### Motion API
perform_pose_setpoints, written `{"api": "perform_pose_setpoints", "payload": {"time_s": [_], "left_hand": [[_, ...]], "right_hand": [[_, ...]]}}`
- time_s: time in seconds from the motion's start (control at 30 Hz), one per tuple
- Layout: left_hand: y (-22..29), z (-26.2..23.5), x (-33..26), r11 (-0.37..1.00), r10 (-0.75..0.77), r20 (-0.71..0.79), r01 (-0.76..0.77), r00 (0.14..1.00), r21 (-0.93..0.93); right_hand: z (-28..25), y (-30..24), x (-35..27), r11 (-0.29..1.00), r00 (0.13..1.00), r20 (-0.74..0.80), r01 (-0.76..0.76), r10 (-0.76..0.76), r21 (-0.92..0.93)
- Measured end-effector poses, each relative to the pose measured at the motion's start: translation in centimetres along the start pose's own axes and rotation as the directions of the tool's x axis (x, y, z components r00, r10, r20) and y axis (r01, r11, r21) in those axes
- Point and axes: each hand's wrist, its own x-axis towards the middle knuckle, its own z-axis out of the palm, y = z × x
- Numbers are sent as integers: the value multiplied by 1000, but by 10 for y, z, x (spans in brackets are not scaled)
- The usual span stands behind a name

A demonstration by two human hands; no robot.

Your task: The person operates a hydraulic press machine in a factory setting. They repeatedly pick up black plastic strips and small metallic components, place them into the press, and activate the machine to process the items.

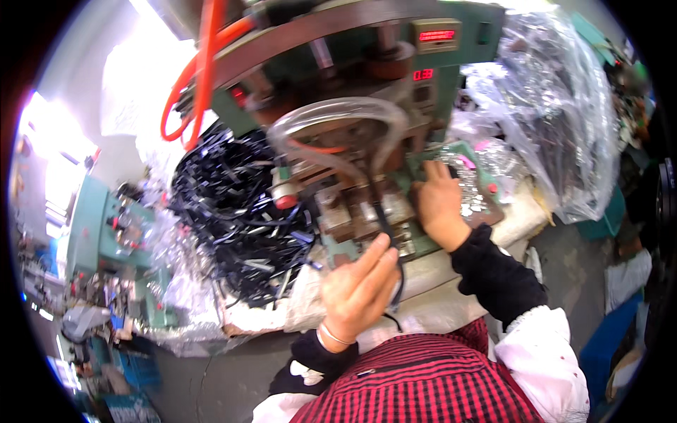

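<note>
Black strip (381, 216) lies at the metal blocks (334, 213), where we seem to be positioning it, left hand (358, 290) loosely extended beside it, right hand (441, 206) half-curled near silver parts (471, 204), both holds unclear, careful alignment likely needed next

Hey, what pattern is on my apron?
The apron is red and black check, best seen in the head view.

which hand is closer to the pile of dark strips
Left. The left hand is to the lower right of the dark strips; the right hand is farther right, beyond the metal fixture.
</note>
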Motion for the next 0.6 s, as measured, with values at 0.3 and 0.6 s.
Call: {"api": "perform_pose_setpoints", "payload": {"time_s": [0.3,0.6], "left_hand": [[-42,-100,3,836,-120,-278,248,953,490],[-172,-82,-54,707,-105,5,72,994,703]], "right_hand": [[-36,22,-5,888,952,-306,142,-1,438],[-47,63,-50,855,913,-348,-1,212,519]]}}
